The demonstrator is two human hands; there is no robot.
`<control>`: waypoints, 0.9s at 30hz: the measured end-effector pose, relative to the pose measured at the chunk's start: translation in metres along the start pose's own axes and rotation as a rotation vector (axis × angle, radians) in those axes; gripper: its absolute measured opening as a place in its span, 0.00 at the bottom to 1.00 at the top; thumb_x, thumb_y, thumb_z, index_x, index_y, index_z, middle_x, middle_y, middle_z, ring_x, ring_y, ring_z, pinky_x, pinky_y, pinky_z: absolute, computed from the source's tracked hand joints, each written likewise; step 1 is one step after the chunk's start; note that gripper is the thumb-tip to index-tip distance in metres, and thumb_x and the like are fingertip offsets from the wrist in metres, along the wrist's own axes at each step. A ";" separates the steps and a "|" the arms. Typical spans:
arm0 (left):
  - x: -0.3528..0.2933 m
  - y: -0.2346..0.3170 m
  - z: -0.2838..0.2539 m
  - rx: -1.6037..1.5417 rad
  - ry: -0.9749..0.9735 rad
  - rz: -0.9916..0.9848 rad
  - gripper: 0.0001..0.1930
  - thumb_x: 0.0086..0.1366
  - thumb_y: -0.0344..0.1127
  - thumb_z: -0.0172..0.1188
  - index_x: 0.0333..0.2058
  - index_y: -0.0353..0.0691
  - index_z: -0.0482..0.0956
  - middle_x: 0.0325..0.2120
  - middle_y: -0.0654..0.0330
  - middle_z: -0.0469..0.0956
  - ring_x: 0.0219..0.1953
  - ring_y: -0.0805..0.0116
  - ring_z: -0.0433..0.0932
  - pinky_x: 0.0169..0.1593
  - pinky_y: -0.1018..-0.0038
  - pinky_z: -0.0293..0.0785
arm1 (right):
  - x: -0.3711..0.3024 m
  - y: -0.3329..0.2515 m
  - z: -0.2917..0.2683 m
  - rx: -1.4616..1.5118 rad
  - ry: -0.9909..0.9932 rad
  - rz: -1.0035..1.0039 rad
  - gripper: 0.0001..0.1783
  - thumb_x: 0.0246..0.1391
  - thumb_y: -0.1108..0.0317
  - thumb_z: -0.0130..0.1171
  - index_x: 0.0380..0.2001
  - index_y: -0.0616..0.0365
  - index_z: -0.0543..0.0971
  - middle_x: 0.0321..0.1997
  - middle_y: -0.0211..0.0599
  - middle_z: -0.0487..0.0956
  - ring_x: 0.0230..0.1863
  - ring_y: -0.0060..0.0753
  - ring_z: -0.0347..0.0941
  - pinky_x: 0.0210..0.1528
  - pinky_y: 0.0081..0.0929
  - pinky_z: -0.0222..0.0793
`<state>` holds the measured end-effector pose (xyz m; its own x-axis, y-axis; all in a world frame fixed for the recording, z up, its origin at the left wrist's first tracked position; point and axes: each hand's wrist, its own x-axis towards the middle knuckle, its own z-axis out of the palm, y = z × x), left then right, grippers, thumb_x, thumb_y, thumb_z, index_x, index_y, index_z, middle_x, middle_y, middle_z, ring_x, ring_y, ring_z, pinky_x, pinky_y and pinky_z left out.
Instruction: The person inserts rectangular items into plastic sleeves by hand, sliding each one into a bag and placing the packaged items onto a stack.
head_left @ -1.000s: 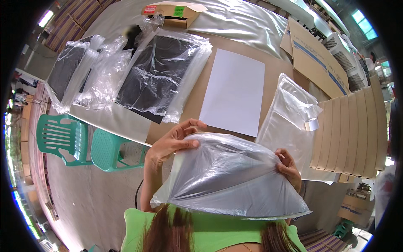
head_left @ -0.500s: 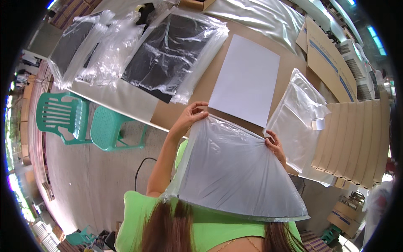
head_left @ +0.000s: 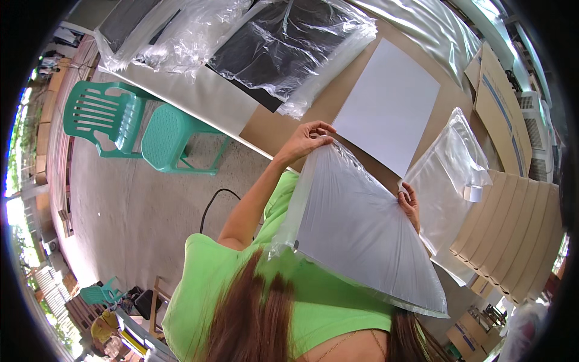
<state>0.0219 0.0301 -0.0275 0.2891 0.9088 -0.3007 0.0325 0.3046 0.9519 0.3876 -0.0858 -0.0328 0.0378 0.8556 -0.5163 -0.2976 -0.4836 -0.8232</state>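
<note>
A large clear plastic bag [head_left: 362,223] stretches between my two hands, slanting down against my chest. Its inside looks pale, as if a flat white panel were in it. My left hand [head_left: 306,143] pinches the bag's upper left corner. On the other side, my right hand [head_left: 409,207] grips its upper right edge, where creases fan out across the film. Just beyond the bag, a blank white sheet [head_left: 389,102] lies flat on brown cardboard on the table. Beside my right hand are flat clear plastic bags [head_left: 449,175].
Dark panels in clear plastic [head_left: 289,51] lie at the far left of the table. A row of folded cardboard [head_left: 506,229] stands at the right, with a larger cardboard piece [head_left: 500,114] behind it. A green chair [head_left: 108,123] and green stool [head_left: 172,136] are left of the table.
The view has turned, so the table and chairs sit further right and higher or lower in the picture. Both hands keep their hold on the bag, which now hangs more tilted.
</note>
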 end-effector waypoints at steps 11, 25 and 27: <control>-0.006 -0.001 -0.006 -0.064 -0.058 -0.060 0.24 0.56 0.47 0.65 0.49 0.43 0.72 0.33 0.63 0.76 0.36 0.77 0.72 0.40 0.78 0.69 | -0.004 0.019 -0.017 0.257 0.006 -0.054 0.26 0.57 0.73 0.53 0.59 0.54 0.62 0.41 0.28 0.72 0.43 0.16 0.67 0.49 0.17 0.64; 0.005 0.065 -0.010 0.006 -0.609 0.088 0.25 0.58 0.43 0.62 0.53 0.43 0.70 0.30 0.68 0.72 0.34 0.79 0.69 0.41 0.78 0.67 | -0.001 -0.017 0.012 -0.097 -0.076 -0.207 0.29 0.49 0.80 0.56 0.56 0.58 0.65 0.40 0.29 0.69 0.37 0.15 0.65 0.41 0.10 0.60; 0.012 0.067 0.000 -0.078 -0.555 0.060 0.22 0.59 0.40 0.62 0.51 0.42 0.72 0.28 0.69 0.72 0.33 0.81 0.68 0.39 0.81 0.66 | 0.007 -0.011 0.011 -0.092 -0.104 -0.215 0.28 0.48 0.80 0.56 0.55 0.58 0.66 0.40 0.28 0.68 0.37 0.14 0.64 0.40 0.10 0.60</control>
<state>0.0278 0.0616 0.0322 0.7492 0.6452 -0.1498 -0.0647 0.2963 0.9529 0.3807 -0.0722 -0.0250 -0.0092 0.9528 -0.3036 -0.2051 -0.2989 -0.9320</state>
